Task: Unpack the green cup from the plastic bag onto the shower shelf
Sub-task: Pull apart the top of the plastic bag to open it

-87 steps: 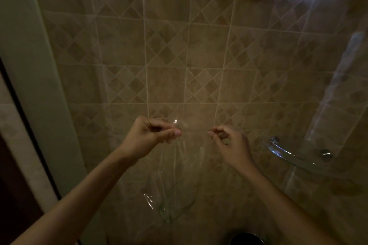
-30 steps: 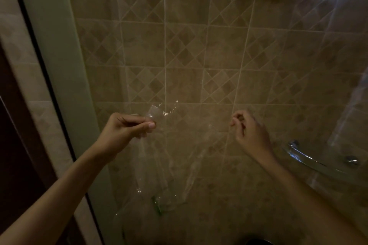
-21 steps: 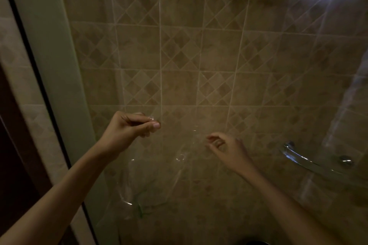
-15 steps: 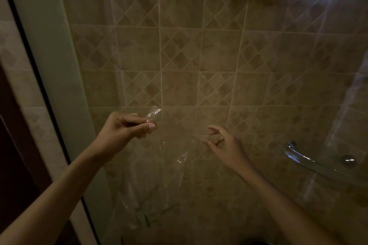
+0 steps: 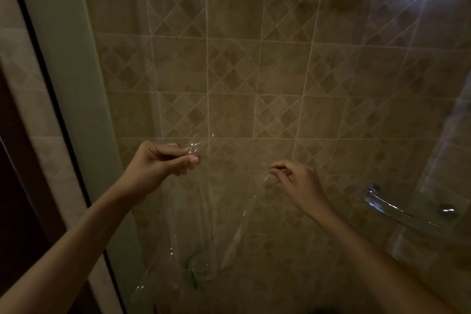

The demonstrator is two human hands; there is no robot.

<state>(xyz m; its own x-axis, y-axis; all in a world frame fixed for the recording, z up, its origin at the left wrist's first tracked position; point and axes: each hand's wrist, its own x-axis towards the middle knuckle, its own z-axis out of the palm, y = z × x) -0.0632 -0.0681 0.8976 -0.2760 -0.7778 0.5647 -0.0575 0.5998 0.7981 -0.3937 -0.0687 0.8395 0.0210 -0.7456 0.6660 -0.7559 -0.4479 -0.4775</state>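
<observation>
Dimly lit shower stall, both hands hold a clear plastic bag [image 5: 204, 214] up by its top edge in front of the tiled wall [image 5: 254, 58].

No brand, label or writing readable anywhere. Bag hangs straight down, long axis vertical, mouth up, stretched between the two hands. Green cup [image 5: 192, 273] sits at the bottom of the bag, low centre of view; only a green curved edge shows, probably the rim, so its tilt cannot be told. Left hand [image 5: 160, 168] is a loose fist, thumb pressed to forefinger, pinched on the bag's upper left corner, forearm coming in from lower left. Right hand [image 5: 298, 183] has fingertips drawn together on the bag's upper right edge, wrist bent, forearm from lower right. Glass shower shelf [image 5: 397, 214] with metal mounts sits at the right edge, well apart from the bag.
</observation>
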